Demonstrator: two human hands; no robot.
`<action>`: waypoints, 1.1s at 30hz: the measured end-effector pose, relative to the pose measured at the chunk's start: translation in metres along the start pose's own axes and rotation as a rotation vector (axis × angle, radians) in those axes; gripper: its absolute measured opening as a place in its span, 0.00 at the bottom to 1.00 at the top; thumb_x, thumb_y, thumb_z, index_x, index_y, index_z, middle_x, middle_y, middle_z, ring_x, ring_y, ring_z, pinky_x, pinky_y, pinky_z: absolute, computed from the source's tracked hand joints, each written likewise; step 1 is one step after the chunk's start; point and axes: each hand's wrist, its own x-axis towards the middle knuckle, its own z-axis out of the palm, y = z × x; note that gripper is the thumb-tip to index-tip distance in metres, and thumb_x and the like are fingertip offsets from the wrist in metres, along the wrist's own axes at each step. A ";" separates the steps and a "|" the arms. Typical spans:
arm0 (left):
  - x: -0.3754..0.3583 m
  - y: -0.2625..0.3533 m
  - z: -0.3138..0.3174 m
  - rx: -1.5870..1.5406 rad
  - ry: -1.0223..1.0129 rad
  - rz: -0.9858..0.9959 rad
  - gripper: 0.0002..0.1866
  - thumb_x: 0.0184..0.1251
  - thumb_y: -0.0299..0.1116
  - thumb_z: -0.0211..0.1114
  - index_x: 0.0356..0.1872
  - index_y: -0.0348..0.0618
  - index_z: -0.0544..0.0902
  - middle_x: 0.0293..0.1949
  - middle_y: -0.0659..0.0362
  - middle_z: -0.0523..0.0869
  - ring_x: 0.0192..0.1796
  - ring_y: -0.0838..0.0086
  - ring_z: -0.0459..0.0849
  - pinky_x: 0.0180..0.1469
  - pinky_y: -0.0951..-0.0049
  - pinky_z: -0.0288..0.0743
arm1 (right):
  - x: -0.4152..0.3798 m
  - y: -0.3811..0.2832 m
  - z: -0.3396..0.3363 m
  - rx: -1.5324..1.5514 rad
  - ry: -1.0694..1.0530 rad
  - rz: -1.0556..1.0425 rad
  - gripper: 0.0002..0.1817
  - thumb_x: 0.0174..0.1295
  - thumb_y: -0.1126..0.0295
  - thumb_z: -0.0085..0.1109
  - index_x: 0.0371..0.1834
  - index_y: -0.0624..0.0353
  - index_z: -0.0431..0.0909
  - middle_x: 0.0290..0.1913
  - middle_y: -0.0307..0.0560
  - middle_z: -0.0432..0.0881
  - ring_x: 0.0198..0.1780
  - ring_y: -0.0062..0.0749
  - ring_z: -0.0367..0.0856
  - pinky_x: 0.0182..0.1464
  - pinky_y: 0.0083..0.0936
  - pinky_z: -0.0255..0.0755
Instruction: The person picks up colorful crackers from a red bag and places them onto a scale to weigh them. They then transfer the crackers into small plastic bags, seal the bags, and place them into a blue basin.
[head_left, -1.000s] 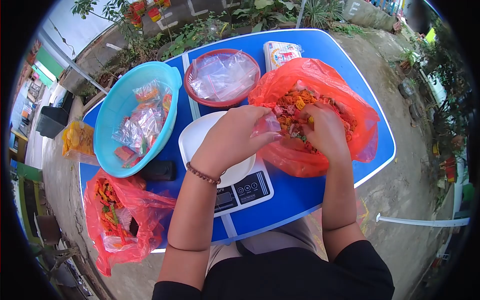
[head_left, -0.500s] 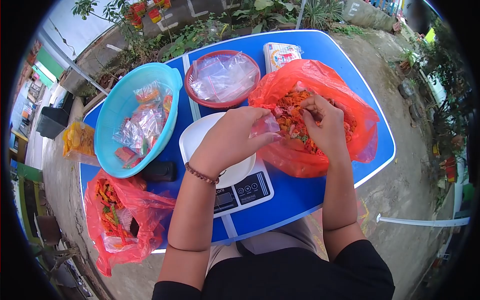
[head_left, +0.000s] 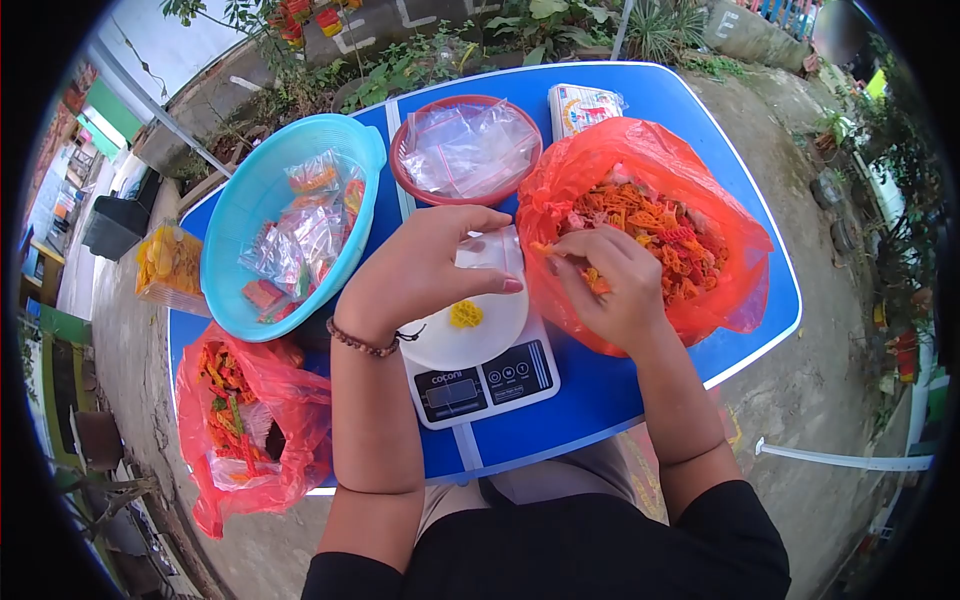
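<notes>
My left hand [head_left: 430, 265], a beaded bracelet at its wrist, is curved round a small clear plastic bag [head_left: 503, 248] above a white plate [head_left: 470, 340]. A yellow piece [head_left: 466, 314] shows on the plate, which rests on a white kitchen scale [head_left: 487, 388]. My right hand [head_left: 612, 278] pinches a small orange piece [head_left: 541, 247] close to the bag, at the left edge of a red plastic bag [head_left: 745, 235]. Orange, red and pink pieces [head_left: 655, 225] fill that red bag.
A turquoise basket [head_left: 225, 230] holds filled clear packets. Empty clear bags [head_left: 470, 150] lie in a red basket [head_left: 402, 185]. A box [head_left: 583, 108] stands at the back. Another red bag [head_left: 290, 410] hangs at the front left, below a container of yellow pieces [head_left: 170, 262].
My right hand has come out of the pile toward the clear bag, now with an orange piece. The yellow piece on the plate and the scale's display have come into view.
</notes>
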 end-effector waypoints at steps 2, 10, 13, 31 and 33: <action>-0.005 -0.003 -0.011 0.014 -0.029 -0.012 0.32 0.54 0.35 0.82 0.61 0.32 0.83 0.55 0.51 0.89 0.58 0.67 0.87 0.65 0.67 0.77 | -0.001 -0.011 0.007 0.046 -0.053 -0.025 0.06 0.58 0.79 0.70 0.38 0.60 0.83 0.37 0.46 0.87 0.36 0.42 0.85 0.39 0.35 0.79; -0.020 -0.015 -0.025 0.117 0.084 0.023 0.34 0.49 0.38 0.82 0.58 0.29 0.83 0.52 0.44 0.89 0.55 0.57 0.89 0.60 0.63 0.81 | -0.016 -0.017 0.036 0.058 -0.198 -0.150 0.09 0.54 0.79 0.67 0.38 0.60 0.83 0.40 0.45 0.87 0.41 0.40 0.87 0.43 0.33 0.82; -0.018 -0.013 -0.023 0.119 0.080 0.034 0.35 0.49 0.40 0.82 0.58 0.29 0.83 0.53 0.44 0.89 0.55 0.55 0.89 0.60 0.62 0.81 | -0.015 -0.018 0.037 0.097 -0.232 -0.152 0.10 0.53 0.80 0.66 0.39 0.61 0.83 0.41 0.46 0.87 0.42 0.41 0.87 0.44 0.32 0.83; -0.018 0.001 -0.017 0.205 0.172 0.124 0.33 0.50 0.32 0.81 0.60 0.32 0.83 0.55 0.48 0.88 0.59 0.62 0.87 0.64 0.65 0.78 | -0.010 -0.014 0.029 0.115 -0.179 -0.129 0.07 0.57 0.82 0.67 0.38 0.64 0.86 0.42 0.50 0.89 0.42 0.42 0.89 0.45 0.31 0.83; -0.016 0.004 -0.013 0.199 0.249 0.162 0.33 0.49 0.32 0.81 0.59 0.32 0.83 0.55 0.48 0.88 0.59 0.61 0.87 0.64 0.65 0.78 | -0.006 -0.016 0.027 0.116 -0.140 -0.120 0.06 0.57 0.83 0.68 0.37 0.65 0.86 0.41 0.51 0.89 0.41 0.42 0.89 0.44 0.30 0.83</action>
